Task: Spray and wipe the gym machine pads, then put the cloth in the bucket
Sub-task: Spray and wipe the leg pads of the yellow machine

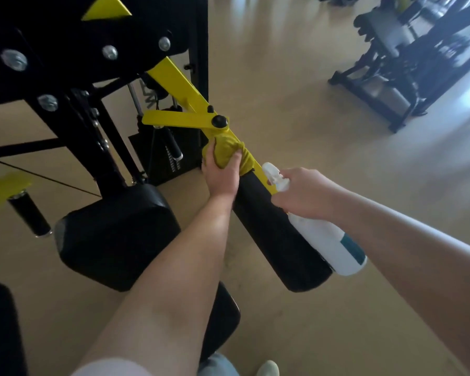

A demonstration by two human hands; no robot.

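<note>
Left hand (221, 173) grips olive-yellow cloth (229, 153) around yellow steel arm (182, 88), just above long black cylindrical foam roller pad (277, 240). Right hand (303, 194) clasps white plastic spray bottle (329, 240) beside the pad; glossy black square vinyl cushion (114, 234) on its other side.

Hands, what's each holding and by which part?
The left hand grips the bunched yellow cloth against the yellow bar; the right hand holds the spray bottle by its neck.

Soft cloth (229, 151); glossy painted metal arm (179, 85).
</note>
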